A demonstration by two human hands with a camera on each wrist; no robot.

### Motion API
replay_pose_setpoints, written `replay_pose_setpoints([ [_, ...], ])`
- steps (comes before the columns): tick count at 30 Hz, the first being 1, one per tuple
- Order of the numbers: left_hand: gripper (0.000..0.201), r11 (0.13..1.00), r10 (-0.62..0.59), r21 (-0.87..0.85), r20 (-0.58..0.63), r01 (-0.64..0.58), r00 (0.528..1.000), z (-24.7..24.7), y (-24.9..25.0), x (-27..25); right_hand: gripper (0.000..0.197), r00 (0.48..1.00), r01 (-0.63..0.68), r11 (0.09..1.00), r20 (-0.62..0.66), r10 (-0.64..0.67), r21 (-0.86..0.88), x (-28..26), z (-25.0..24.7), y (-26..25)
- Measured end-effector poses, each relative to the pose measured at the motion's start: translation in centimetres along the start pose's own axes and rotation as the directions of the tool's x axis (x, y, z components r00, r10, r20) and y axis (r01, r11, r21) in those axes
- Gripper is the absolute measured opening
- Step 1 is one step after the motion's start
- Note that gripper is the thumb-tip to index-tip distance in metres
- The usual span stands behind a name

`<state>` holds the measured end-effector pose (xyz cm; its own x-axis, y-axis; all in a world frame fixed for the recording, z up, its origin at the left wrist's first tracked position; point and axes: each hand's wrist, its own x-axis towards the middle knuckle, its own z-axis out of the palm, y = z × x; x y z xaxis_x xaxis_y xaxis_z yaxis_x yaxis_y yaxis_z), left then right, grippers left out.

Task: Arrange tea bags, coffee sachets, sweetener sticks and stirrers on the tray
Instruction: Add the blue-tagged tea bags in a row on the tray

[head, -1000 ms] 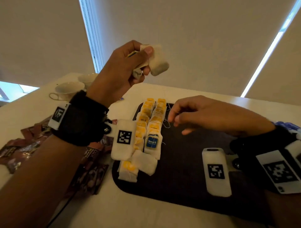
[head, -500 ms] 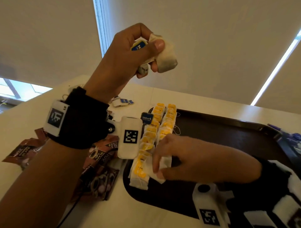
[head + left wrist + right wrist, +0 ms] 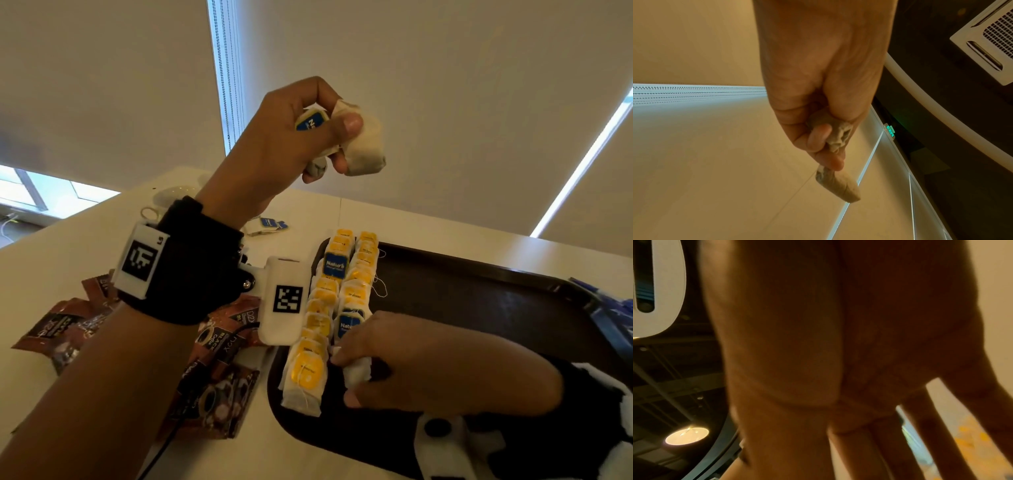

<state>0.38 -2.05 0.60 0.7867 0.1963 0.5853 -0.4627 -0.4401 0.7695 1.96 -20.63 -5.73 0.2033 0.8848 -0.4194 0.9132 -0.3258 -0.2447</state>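
A dark oval tray (image 3: 479, 308) carries two rows of tea bags (image 3: 320, 308) with yellow tags, and a few with blue tags (image 3: 335, 265). My left hand (image 3: 337, 133) is raised high above the table and grips a small bunch of tea bags (image 3: 364, 147), one with a blue tag. The left wrist view shows my left hand's fingers (image 3: 820, 138) curled round those tea bags (image 3: 838, 183). My right hand (image 3: 344, 377) is low on the tray at the near end of the right row. Its fingers and thumb pinch a white tea bag (image 3: 358, 371) there. The right wrist view is blurred.
Brown coffee sachets (image 3: 219, 342) lie scattered on the table left of the tray, more of them further left (image 3: 61, 329). Loose blue-tagged tea bags (image 3: 267, 224) and a white cup (image 3: 174, 195) sit at the back. Blue packets (image 3: 613, 318) lie past the tray's right rim.
My right hand came down from above the rows to their near end and took hold of a white tea bag. My left hand stayed raised with its bunch.
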Motion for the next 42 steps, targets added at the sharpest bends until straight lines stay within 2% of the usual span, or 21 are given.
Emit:
replay_pose_setpoints([
  [2,0.013,1.000,-0.009,0.006,0.005,0.009,1.000,0.1,0.0,0.0,0.030,0.992,-0.020,0.993,-0.124,0.034,0.114,-0.6,-0.8,0.4],
  [4,0.013,0.998,-0.041,0.039,0.031,0.040,0.999,0.3,-0.2,0.0,0.018,0.945,-0.011,0.955,-0.308,0.107,0.297,-1.7,-1.8,1.1],
  [7,0.013,0.989,-0.107,0.114,0.117,0.094,0.987,1.0,-0.5,-0.2,0.020,0.779,0.196,0.815,-0.591,0.208,0.545,-3.7,-3.3,2.2],
  [9,0.011,0.980,-0.158,0.152,0.175,0.132,0.972,1.8,-0.7,-0.4,0.017,0.708,0.325,0.725,-0.664,0.240,0.608,-4.8,-3.9,2.5],
  [12,0.008,0.976,-0.202,0.142,0.295,0.166,0.934,3.2,-1.0,-0.6,0.016,0.647,0.437,0.612,-0.703,0.294,0.658,-5.5,-4.1,2.7],
  [15,0.006,0.979,-0.195,0.133,0.361,0.157,0.912,4.2,-1.2,-0.9,0.016,0.573,0.491,0.593,-0.750,0.332,0.638,-5.3,-3.9,2.9],
  [17,0.007,0.980,-0.199,0.084,0.365,0.181,0.909,4.8,-1.2,-1.0,0.016,0.548,0.490,0.617,-0.768,0.332,0.616,-4.9,-3.7,3.0],
  [20,0.017,0.971,-0.215,-0.024,0.357,0.239,0.909,5.4,-0.7,-1.2,0.019,0.510,0.494,0.614,-0.777,0.368,0.615,-4.4,-3.5,3.4],
  [24,0.041,0.964,-0.209,-0.084,0.348,0.253,0.914,5.7,-0.4,-1.2,0.014,0.437,0.530,0.574,-0.781,0.446,0.624,-4.0,-3.3,3.8],
  [26,0.032,0.964,-0.203,-0.098,0.338,0.248,0.919,5.9,-0.2,-1.3,0.012,0.418,0.541,0.561,-0.779,0.468,0.627,-4.0,-3.3,3.9],
  [29,0.019,0.972,-0.184,-0.084,0.315,0.220,0.931,5.9,-0.1,-1.4,0.011,0.385,0.530,0.593,-0.795,0.468,0.606,-4.1,-3.4,3.7],
  [32,0.016,0.973,-0.173,-0.097,0.282,0.207,0.944,5.7,-0.2,-1.3,0.016,0.299,0.500,0.634,-0.805,0.513,0.590,-4.4,-3.7,3.9],
  [33,0.015,0.971,-0.173,-0.114,0.276,0.211,0.946,5.6,-0.1,-1.3,0.025,0.304,0.447,0.659,-0.795,0.525,0.605,-4.5,-3.8,4.1],
  [34,0.014,0.965,-0.178,-0.139,0.273,0.222,0.946,5.6,-0.1,-1.3,0.042,0.356,0.396,0.657,-0.767,0.534,0.642,-4.4,-3.8,4.4],
  [36,0.011,0.948,-0.189,-0.201,0.277,0.249,0.942,5.6,0.0,-1.4,0.073,0.547,0.351,0.568,-0.656,0.521,0.744,-4.2,-3.8,4.6],
  [37,0.010,0.940,-0.187,-0.227,0.279,0.254,0.942,5.6,0.0,-1.4,0.078,0.643,0.347,0.516,-0.600,0.477,0.783,-4.0,-3.7,4.5],
  [38,0.011,0.935,-0.180,-0.249,0.284,0.254,0.942,5.6,0.1,-1.4,0.075,0.719,0.347,0.487,-0.561,0.411,0.801,-3.8,-3.6,4.5],
  [39,0.010,0.929,-0.172,-0.270,0.289,0.253,0.942,5.5,0.2,-1.4,0.067,0.772,0.344,0.492,-0.539,0.337,0.800,-3.8,-3.4,4.5],
  [40,0.009,0.920,-0.171,-0.298,0.284,0.256,0.944,5.5,0.2,-1.3,0.057,0.808,0.338,0.512,-0.523,0.273,0.790,-3.7,-3.3,4.5],
  [42,0.008,0.889,-0.195,-0.368,0.234,0.272,0.952,5.3,0.4,-1.2,0.041,0.847,0.319,0.551,-0.493,0.200,0.771,-3.8,-3.2,4.3],
])
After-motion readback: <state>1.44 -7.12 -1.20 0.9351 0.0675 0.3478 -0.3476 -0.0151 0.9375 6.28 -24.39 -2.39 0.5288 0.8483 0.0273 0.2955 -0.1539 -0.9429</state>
